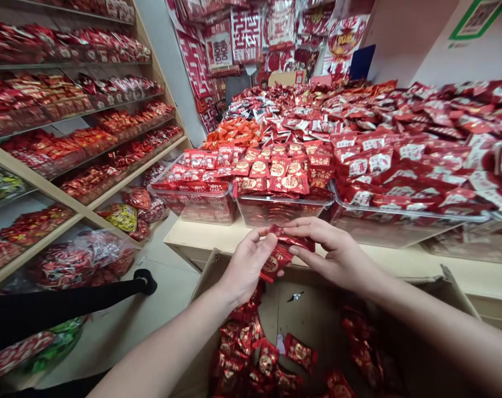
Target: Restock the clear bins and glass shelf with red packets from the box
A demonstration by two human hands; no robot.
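Note:
Several red wrapped candies [272, 264] with gold print are gathered between my two hands. My left hand [251, 260] is closed around some of them, thumb on top. From the other side my right hand [328, 249] pinches more packets, its fingers along their upper edge. Both hands are above a cardboard box [317, 287], where loose red candies [267, 356] lie on the bottom. Just beyond the hands, a clear plastic bin [282, 207] holds rows of similar red packets [290, 176].
More clear bins stand left [205, 204] and right [396, 221] on a pale wooden counter [221, 236], heaped with red packets. Shelves [122, 105] of bagged sweets line the left. A black-clad leg and shoe [145, 282] show on the floor at left.

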